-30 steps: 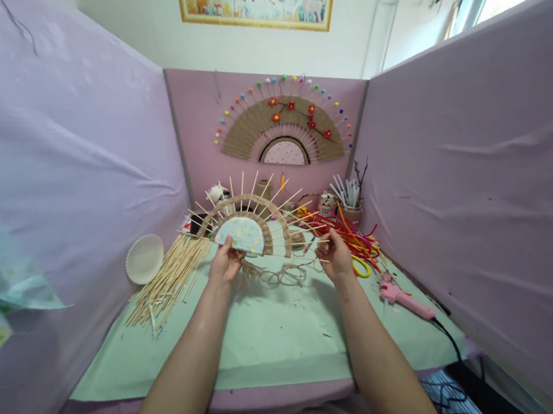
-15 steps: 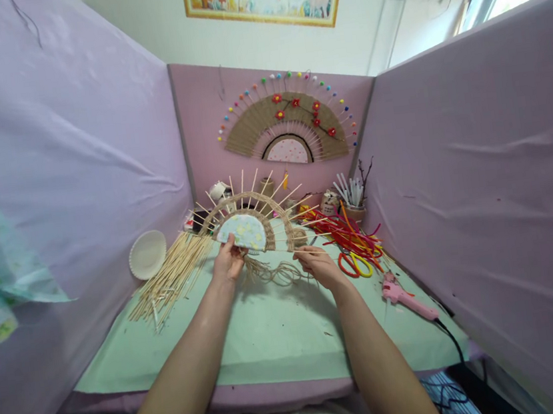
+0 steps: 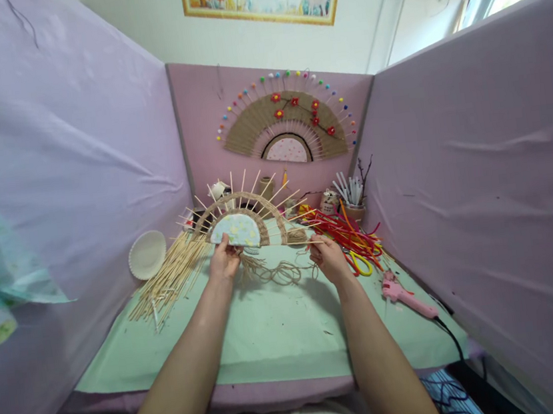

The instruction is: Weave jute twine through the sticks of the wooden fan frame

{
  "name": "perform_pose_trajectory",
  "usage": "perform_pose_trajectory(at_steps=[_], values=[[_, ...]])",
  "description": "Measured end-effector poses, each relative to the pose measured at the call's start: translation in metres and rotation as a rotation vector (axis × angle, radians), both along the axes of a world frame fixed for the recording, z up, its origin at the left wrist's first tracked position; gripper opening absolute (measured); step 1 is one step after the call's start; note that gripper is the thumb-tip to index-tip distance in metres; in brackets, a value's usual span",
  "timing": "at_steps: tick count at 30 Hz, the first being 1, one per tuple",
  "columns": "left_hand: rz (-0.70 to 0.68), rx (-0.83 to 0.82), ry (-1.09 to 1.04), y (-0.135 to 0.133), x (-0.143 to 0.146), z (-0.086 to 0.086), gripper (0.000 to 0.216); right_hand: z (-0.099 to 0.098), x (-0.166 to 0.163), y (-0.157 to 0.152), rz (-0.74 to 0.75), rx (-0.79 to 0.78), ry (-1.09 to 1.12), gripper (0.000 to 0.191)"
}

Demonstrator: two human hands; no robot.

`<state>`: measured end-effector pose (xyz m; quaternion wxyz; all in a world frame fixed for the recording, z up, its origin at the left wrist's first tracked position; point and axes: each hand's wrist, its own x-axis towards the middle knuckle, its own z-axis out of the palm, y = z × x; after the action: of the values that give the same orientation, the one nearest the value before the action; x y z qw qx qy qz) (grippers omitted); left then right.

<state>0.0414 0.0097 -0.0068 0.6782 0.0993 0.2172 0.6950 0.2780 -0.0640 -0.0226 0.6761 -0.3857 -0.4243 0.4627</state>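
My left hand grips the bottom edge of a half-made fan, holding it upright over the table. The fan has a pale blue half-disc centre, a band of woven jute twine and bare wooden sticks fanning outward. My right hand is closed at the fan's right end, pinching the twine by the lowest stick. A loose tangle of jute twine lies on the green mat between my hands.
A pile of wooden sticks and a white paper plate lie at the left. Red and orange pipe cleaners, scissors and a pink glue gun lie at the right. A finished fan hangs on the back panel.
My right hand swung in toward the twine below the fan, then moved back out to the fan's right end. The left hand and the fan stayed almost still.
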Motion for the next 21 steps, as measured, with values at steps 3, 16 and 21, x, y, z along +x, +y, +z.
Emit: perform_pose_trajectory(at_steps=[3,16,21], values=[[0.003,-0.004,-0.001,-0.001,0.000,0.000,0.021,0.001,0.002,0.001,-0.038,0.025,0.045,0.036],[0.032,-0.003,0.022,-0.001,0.001,0.000,0.018,0.003,0.011,0.001,-0.356,0.131,-0.046,0.035],[0.051,-0.006,0.020,0.001,0.002,-0.003,0.019,0.005,0.003,-0.015,-0.658,0.269,-0.461,0.034]])
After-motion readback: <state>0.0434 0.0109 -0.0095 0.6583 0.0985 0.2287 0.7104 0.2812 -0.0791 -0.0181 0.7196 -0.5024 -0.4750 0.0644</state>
